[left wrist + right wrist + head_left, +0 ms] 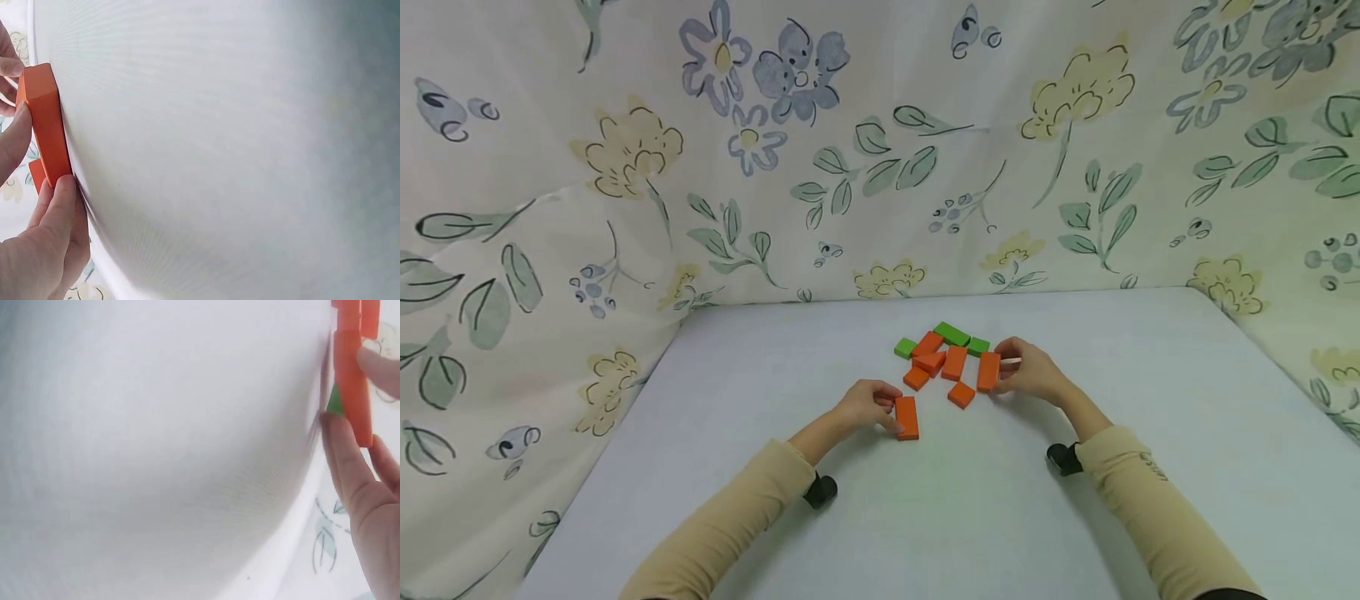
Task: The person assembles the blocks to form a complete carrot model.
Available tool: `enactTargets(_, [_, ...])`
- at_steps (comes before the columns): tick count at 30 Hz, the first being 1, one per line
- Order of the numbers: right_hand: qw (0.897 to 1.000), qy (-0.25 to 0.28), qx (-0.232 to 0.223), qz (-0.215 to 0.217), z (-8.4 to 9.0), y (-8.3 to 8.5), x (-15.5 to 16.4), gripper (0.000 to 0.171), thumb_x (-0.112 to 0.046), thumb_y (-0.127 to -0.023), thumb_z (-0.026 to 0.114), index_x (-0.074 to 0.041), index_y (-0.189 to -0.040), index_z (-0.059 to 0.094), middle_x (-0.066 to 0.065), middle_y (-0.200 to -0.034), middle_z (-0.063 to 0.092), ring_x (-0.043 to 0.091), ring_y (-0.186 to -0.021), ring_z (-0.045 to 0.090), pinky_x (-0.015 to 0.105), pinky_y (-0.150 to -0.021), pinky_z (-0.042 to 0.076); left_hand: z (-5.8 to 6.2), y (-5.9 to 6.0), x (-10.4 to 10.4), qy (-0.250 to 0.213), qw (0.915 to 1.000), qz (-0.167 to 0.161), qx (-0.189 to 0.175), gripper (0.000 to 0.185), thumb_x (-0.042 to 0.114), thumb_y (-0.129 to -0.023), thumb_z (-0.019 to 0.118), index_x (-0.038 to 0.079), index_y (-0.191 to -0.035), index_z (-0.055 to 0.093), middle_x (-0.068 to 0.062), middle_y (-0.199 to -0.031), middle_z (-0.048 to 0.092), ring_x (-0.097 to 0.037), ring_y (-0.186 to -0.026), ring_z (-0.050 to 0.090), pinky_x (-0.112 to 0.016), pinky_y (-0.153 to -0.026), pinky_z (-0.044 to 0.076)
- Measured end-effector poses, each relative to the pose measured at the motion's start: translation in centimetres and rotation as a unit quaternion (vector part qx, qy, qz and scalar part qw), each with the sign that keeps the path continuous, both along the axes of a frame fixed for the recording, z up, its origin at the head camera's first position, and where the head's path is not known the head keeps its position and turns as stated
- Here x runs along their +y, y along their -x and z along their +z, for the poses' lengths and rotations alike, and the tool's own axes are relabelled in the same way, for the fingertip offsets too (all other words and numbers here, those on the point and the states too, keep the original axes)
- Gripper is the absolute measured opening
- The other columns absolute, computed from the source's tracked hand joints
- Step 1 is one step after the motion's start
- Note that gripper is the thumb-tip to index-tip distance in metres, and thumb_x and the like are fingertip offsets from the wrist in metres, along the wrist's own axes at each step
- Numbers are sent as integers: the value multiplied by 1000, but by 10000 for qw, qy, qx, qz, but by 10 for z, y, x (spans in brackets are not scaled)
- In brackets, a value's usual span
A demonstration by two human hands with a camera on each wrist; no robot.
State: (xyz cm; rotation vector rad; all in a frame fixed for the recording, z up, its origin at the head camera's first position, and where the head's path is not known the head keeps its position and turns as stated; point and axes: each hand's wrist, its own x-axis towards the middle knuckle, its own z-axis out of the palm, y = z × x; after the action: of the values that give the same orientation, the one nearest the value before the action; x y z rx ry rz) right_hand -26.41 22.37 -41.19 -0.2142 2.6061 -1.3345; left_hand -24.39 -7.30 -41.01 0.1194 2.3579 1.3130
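Left hand pinching 1 orange block, right hand pinching another block. Probably light, stiff, smooth; best held by long edges.

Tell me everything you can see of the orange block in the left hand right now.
The orange rectangular block looks like painted wood, solid, matt, with sharp edges and no markings. It stands on a long narrow edge on the white table, apart from and nearer the person than the pile of orange and green blocks. The left hand pinches it: the thumb presses one end and the fingers rest on its upper edge. Nothing else touches it.
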Motion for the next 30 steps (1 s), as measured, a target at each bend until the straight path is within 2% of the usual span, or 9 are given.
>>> enactTargets(4, [9978, 490, -374, -231, -2, -2, 4, 62, -5, -81, 75, 7, -133, 42, 32, -138, 42, 42, -121, 48, 51, -100, 42, 1, -1, 0, -60, 10000, 0, -78, 51, -8, -72, 80, -1, -119, 64, -8, -106, 63, -20, -95, 56, -32, -89, 49])
enactTargets(7, [9920, 860, -777, -508, -3, -4, 4, 66, -5, -83, 74, 6, -138, 40, 32, -141, 39, 42, -124, 44, 49, -103, 40, 0, -2, 1, -145, 9998, 37, -147, 52, -10, -72, 79, -2, -120, 63, -9, -106, 63, -20, -95, 57, -32, -89, 50])
enactTargets(12, [9783, 1415, -1220, -896, 2, -7, 2, 67, 0, -85, 68, 5, -144, 35, 32, -142, 37, 37, -119, 45, 36, -97, 46, -1, -5, 4, -283, 9989, 282, -245, 52, -12, -72, 78, -2, -120, 63, -10, -106, 63, -20, -94, 57, -32, -89, 50])
enactTargets(16, [9629, 1937, -1470, -1170, 5, -8, -1, 62, 3, -89, 61, 5, -145, 33, 30, -146, 33, 33, -119, 46, 26, -90, 50, -2, -10, 5, -295, 9983, 389, -309, 51, -13, -72, 77, -1, -120, 63, -10, -104, 62, -21, -93, 56, -32, -89, 50])
enactTargets(21, [9510, 2263, -1506, -1471, 5, -9, -3, 58, 4, -91, 58, 6, -144, 34, 29, -147, 31, 31, -117, 48, 24, -84, 52, -1, -18, 5, -279, 9987, 328, -278, 51, -14, -72, 77, -2, -120, 63, -10, -104, 62, -21, -93, 56, -33, -88, 50])
enactTargets(25, [9430, 2490, -1421, -1687, 7, -14, -4, 58, 5, -90, 59, 10, -143, 34, 30, -144, 35, 18, -99, 58, 23, -79, 54, 1, -24, 5, -322, 9985, 352, -286, 52, -14, -73, 76, -3, -121, 62, -11, -106, 62, -21, -94, 57, -33, -89, 50])
enactTargets(28, [9439, 2482, -1341, -1716, 10, -20, -3, 58, 1, -91, 61, 12, -141, 35, 31, -144, 35, 5, -84, 59, 20, -78, 53, 2, -26, 4, -366, 9983, 360, -289, 52, -14, -73, 76, -4, -122, 61, -11, -107, 62, -20, -95, 58, -33, -89, 51])
enactTargets(30, [9448, 2507, -1322, -1643, 11, -23, -2, 57, -2, -92, 61, 13, -141, 36, 31, -145, 34, 3, -82, 59, 19, -79, 52, 2, -27, 3, -372, 9982, 366, -282, 51, -14, -73, 76, -4, -121, 61, -11, -108, 62, -20, -95, 58, -33, -89, 51])
